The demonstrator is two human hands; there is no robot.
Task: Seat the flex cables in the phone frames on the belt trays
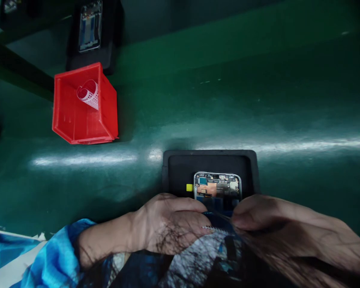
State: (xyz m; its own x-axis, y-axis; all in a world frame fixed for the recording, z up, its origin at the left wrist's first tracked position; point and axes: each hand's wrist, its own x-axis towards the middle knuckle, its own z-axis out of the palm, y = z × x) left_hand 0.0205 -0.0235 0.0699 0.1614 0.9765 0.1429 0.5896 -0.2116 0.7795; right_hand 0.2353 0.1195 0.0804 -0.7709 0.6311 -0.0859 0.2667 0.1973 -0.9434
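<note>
An opened smartphone (217,188), its circuit board and copper-coloured patch exposed, lies in a black tray (180,160). A yellow tab (189,187) sticks out at its left side. My left hand (174,222) reaches over the phone's lower left, fingers closed together. From the right comes my right hand (267,216), thumb and finger pinched over the lower right part. A thin, dark or clear strip seems to run between the fingertips, too faint to name. Dark strands of hair and blurred shapes in front hide the phone's lower half and what the fingers hold.
A red plastic bin (108,108) with a rolled white perforated sheet (89,94) inside stands at the upper left. Behind it, another opened phone (90,26) lies in a black tray (108,56). The green work surface (198,108) reflects a bright streak of light.
</note>
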